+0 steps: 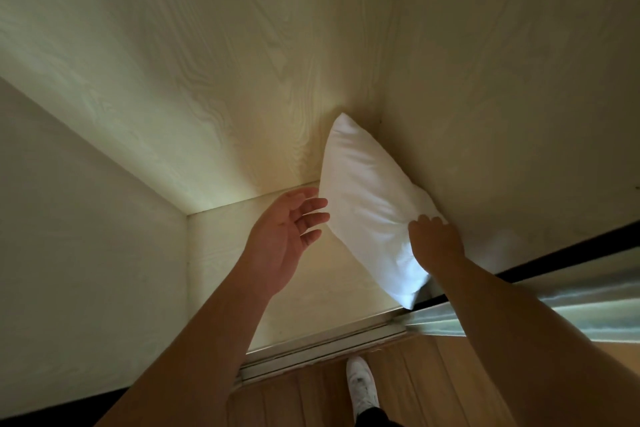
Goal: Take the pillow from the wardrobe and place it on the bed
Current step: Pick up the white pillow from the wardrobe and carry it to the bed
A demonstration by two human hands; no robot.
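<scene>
A white pillow (367, 201) stands on edge inside the pale wood-grain wardrobe (194, 87), leaning against its right wall in the back right corner of the floor panel. My right hand (434, 239) lies on the pillow's near right edge, fingers curled over it and pressing into the fabric. My left hand (289, 229) hovers just left of the pillow with palm facing it and fingers spread, the fingertips close to the cover but apart from it. The bed is out of view.
The wardrobe's left wall (79, 236) and back panel enclose the space. A metal sliding-door track (322, 343) runs along the front, with a sliding door (571, 298) at the right. Below is wooden flooring (301, 399) and my white shoe (362, 388).
</scene>
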